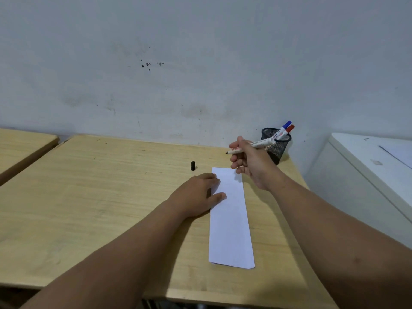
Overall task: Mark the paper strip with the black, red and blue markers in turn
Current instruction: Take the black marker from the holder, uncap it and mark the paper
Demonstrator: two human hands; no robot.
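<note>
The long white paper strip (230, 219) lies unmarked on your wooden desk (89, 197), pinned flat by your left hand (198, 192). Your right hand (249, 161) fingers grip the uncapped black marker (252, 146) above it; red marker (287, 130) and blue marker (285, 126) wait in the mesh cup (277, 148).

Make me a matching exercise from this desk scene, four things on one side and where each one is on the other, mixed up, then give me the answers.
Things:
1. black marker
2. black cap
3. red and blue markers
4. paper strip

Places:
A. standing in the mesh pen cup
B. flat on the desk, its left edge pinned by the left hand
C. in the grip of the right hand, uncapped
D. upright on the desk, left of the paper

Pairs: 1-C, 2-D, 3-A, 4-B
</note>
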